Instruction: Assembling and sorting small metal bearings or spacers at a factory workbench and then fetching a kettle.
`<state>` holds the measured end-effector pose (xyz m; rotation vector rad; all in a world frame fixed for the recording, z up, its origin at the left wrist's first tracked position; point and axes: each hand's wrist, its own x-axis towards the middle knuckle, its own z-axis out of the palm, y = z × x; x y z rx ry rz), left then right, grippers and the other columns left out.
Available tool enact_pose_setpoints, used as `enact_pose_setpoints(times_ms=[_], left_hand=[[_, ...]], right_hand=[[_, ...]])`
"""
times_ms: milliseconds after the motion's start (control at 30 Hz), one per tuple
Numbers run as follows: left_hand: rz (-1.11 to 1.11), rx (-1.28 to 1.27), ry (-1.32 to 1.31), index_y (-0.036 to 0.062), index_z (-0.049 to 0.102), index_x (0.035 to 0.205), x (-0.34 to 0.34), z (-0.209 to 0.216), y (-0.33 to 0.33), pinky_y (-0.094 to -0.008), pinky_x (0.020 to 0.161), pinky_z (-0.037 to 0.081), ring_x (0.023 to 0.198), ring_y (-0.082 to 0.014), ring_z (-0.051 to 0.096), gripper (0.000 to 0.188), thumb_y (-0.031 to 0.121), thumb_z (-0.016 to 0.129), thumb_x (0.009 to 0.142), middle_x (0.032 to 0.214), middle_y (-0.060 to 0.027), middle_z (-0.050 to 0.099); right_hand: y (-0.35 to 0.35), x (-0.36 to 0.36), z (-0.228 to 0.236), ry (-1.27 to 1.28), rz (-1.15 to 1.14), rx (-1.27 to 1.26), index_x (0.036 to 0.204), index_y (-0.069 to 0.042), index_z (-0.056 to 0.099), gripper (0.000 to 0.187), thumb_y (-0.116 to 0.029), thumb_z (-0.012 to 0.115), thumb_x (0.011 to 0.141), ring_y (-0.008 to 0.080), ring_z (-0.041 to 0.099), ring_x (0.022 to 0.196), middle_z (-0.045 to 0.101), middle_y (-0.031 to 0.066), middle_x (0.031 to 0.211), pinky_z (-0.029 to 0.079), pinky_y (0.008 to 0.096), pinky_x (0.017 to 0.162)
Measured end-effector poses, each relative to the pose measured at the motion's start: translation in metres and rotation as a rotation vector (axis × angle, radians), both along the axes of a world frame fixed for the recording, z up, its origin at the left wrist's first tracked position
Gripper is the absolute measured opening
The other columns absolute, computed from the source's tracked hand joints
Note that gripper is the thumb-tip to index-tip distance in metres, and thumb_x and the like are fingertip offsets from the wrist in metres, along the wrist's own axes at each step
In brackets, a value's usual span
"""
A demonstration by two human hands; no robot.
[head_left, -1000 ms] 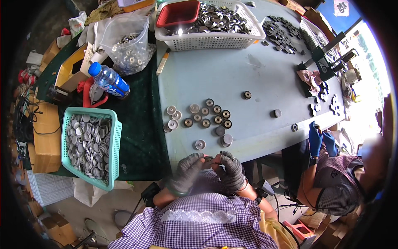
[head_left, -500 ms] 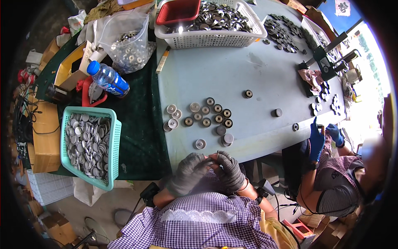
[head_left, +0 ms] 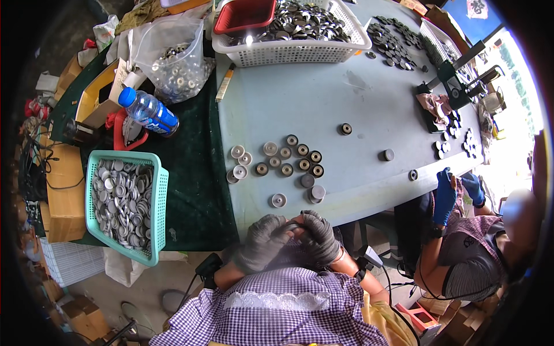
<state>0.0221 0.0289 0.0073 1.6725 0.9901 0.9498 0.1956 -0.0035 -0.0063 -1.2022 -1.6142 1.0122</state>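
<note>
Counter (head_left: 288, 95) is showing no change: its loose discs (head_left: 287, 169) are lying in the same cluster as a second ago, none being added or taken. Co-worker (head_left: 461, 254), far right, is holding two blue-gloved hands (head_left: 445, 199) slightly farther apart than then. Left hand (head_left: 264, 243) and right hand (head_left: 320, 237), both grey-gloved with bare fingertips, are meeting just off the counter's near edge. Fingers of both are pinching one small dark piece (head_left: 294, 226) between them; it is showing less than a second ago, fingertips mostly covering it. Judging from that, handling is continuing on this one piece, nothing being set down.

Writing: bottle (head_left: 149, 112), at left, is wearing a blue label with white lettering. Paper (head_left: 477, 8), upper right, is bearing a dark character. On the discs, no marks are showing clearly.
</note>
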Motion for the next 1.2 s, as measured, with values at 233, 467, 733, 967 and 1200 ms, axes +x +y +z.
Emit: enact_pose_setpoints(times_ms=[233, 467, 733, 967, 1200], left_hand=[[0.015, -0.030, 0.113, -0.0003, 0.061, 0.093, 0.011, -0.002, 0.005, -0.0352, 0.067, 0.051, 0.075, -0.0281, 0.064, 0.023, 0.006, 0.073, 0.075, 0.083, -0.0142, 0.063], [0.115, -0.157, 0.068, -0.0014, 0.061, 0.099, 0.018, -0.012, 0.021, -0.0263, 0.069, 0.051, 0.075, -0.0124, 0.059, 0.025, -0.002, 0.071, 0.076, 0.089, -0.0066, 0.062], [0.373, 0.001, 0.212, 0.0017, 0.063, 0.097, -0.015, -0.022, 0.056, -0.0258, 0.060, 0.046, 0.064, -0.0112, 0.053, 0.016, 0.000, 0.063, 0.081, 0.084, -0.0064, 0.060], [0.439, 0.211, 0.235, 0.0009, 0.062, 0.096, -0.024, -0.024, 0.071, -0.0300, 0.067, 0.050, 0.074, -0.0209, 0.061, 0.014, 0.000, 0.061, 0.081, 0.087, -0.0111, 0.060], [0.512, 0.237, 0.554, 0.0028, 0.062, 0.097, -0.045, -0.018, 0.095, -0.0393, 0.072, 0.051, 0.080, -0.0310, 0.061, 0.021, 0.007, 0.064, 0.076, 0.092, -0.0129, 0.058]], right_hand=[[-0.001, 0.003, -0.005, 0.006, -0.073, 0.017, 0.099, 0.001, 0.059, 0.015, -0.004, 0.059, 0.086, 0.0185, 0.061, 0.066, 0.056, 0.0095, 0.077, 0.047, 0.0290, 0.060], [0.020, 0.055, -0.011, -0.279, -0.353, 0.086, 0.104, 0.000, 0.060, 0.019, -0.004, 0.054, 0.087, 0.0307, 0.061, 0.081, 0.060, 0.0144, 0.087, 0.049, 0.0371, 0.074], [0.049, 0.105, 0.002, -0.897, -0.638, 0.171, 0.104, -0.004, 0.060, 0.023, -0.009, 0.059, 0.082, 0.0355, 0.056, 0.092, 0.059, 0.0164, 0.101, 0.047, 0.0436, 0.077], [0.057, -0.014, -0.005, -0.733, -0.030, 0.265, 0.104, -0.007, 0.059, 0.031, -0.015, 0.063, 0.074, 0.0304, 0.057, 0.096, 0.059, 0.0106, 0.102, 0.047, 0.0395, 0.082], [0.049, -0.021, -0.025, -0.787, -0.085, 0.238, 0.104, -0.006, 0.058, 0.027, -0.010, 0.061, 0.078, 0.0298, 0.059, 0.087, 0.060, 0.0124, 0.095, 0.048, 0.0408, 0.075]])
